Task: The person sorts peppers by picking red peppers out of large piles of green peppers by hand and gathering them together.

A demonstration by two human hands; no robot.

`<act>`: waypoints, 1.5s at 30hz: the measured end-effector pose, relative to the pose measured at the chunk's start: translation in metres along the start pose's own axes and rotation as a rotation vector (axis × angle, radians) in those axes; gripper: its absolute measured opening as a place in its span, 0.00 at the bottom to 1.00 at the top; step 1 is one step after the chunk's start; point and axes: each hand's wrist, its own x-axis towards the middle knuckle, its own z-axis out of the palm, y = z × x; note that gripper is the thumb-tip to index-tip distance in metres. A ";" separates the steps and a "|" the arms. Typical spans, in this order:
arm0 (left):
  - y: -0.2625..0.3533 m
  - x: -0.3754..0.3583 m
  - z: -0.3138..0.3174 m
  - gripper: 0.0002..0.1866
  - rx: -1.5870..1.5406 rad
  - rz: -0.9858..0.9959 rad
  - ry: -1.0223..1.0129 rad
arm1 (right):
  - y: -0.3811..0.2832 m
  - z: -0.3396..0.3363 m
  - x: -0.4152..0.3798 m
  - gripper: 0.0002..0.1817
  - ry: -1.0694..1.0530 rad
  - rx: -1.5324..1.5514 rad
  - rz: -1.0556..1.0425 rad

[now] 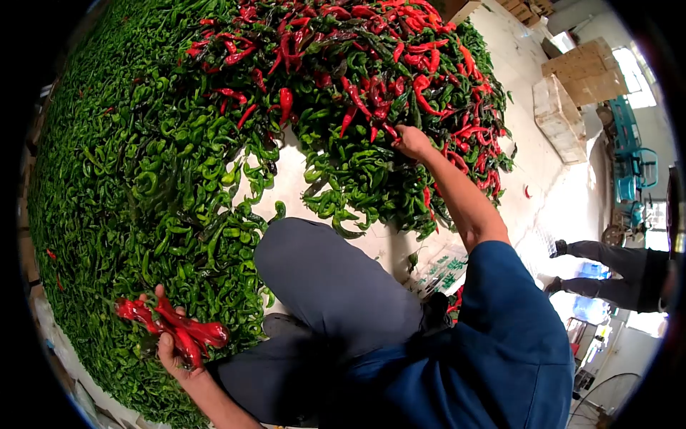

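Head view, looking down over a seated person's knee (329, 279) in grey trousers. The left hand (171, 343), arm bent low near the body, is clamped around a bunch of red peppers (175, 325) beside the green pepper heap (143, 179). The right arm stretches straight out, blue sleeve (514, 314) at the shoulder; the right hand (412, 141) reaches into the mixed red and green pile (371, 79), fingers pinched on a pepper there. Another person's legs (614, 275) stand at the right edge.

red peppers (179, 327): glossy, smooth skin | trousers (329, 286): matt cloth | boxes (582, 68): matt brown cardboard
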 end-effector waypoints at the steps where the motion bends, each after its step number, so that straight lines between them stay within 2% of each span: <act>1: -0.001 0.002 0.001 0.46 0.004 -0.005 -0.036 | -0.005 -0.001 -0.005 0.28 0.036 -0.023 0.036; 2: -0.002 0.003 0.002 0.46 0.006 -0.012 -0.033 | -0.011 -0.001 -0.013 0.24 0.091 -0.079 0.023; 4: -0.004 0.004 0.005 0.46 0.009 -0.026 -0.026 | -0.017 -0.001 -0.017 0.22 0.057 -0.153 0.066; 5: -0.006 0.005 0.008 0.46 0.010 -0.025 -0.018 | -0.014 0.004 -0.018 0.20 0.131 -0.144 0.091; 8: -0.003 -0.004 0.015 0.46 0.029 -0.028 0.013 | -0.019 -0.016 -0.026 0.20 0.079 0.043 0.326; 9: -0.002 -0.008 0.014 0.46 0.028 -0.028 0.016 | -0.009 -0.016 -0.026 0.20 0.106 0.154 0.328; 12: 0.001 -0.017 0.011 0.46 0.056 0.014 0.041 | -0.051 -0.054 -0.046 0.23 0.184 0.160 0.280; 13: 0.003 -0.019 0.010 0.45 0.056 0.022 0.045 | -0.060 -0.046 -0.046 0.23 0.302 0.196 0.235; 17: 0.003 -0.019 -0.001 0.44 0.034 0.028 0.086 | -0.089 -0.028 -0.017 0.24 0.168 -0.135 0.139; 20: 0.004 -0.015 0.008 0.44 0.011 0.013 0.090 | -0.094 -0.008 0.005 0.30 0.268 -0.021 0.268; 22: 0.000 -0.013 0.008 0.44 0.012 0.007 0.080 | -0.089 -0.010 0.005 0.34 0.273 0.004 0.273; 26: -0.001 -0.012 0.013 0.45 0.045 0.016 0.095 | -0.084 -0.028 -0.007 0.42 0.142 -0.159 0.180; 27: -0.001 -0.011 0.012 0.46 0.042 0.019 0.103 | -0.082 -0.032 -0.007 0.41 0.113 -0.144 0.220; 30: -0.001 -0.010 0.009 0.45 0.044 0.019 0.117 | -0.082 -0.047 -0.005 0.36 0.068 -0.227 0.154; 31: 0.000 -0.009 0.009 0.45 0.047 0.014 0.119 | -0.087 -0.056 -0.005 0.26 0.060 -0.154 0.205; 34: 0.000 -0.008 0.009 0.45 0.049 0.010 0.089 | -0.070 -0.056 0.012 0.24 0.022 0.083 0.367; 35: 0.000 -0.009 0.010 0.45 0.048 0.013 0.097 | -0.066 -0.054 0.015 0.24 0.033 0.135 0.452; 38: -0.002 -0.010 0.015 0.45 0.044 0.011 0.103 | -0.085 -0.061 0.004 0.29 0.224 0.115 0.515; 43: -0.002 -0.007 0.010 0.44 0.063 -0.008 0.070 | -0.113 -0.055 0.005 0.40 0.337 -0.182 0.311; 45: -0.004 -0.005 0.010 0.44 0.058 -0.013 0.083 | -0.110 -0.045 0.019 0.40 0.334 -0.130 0.335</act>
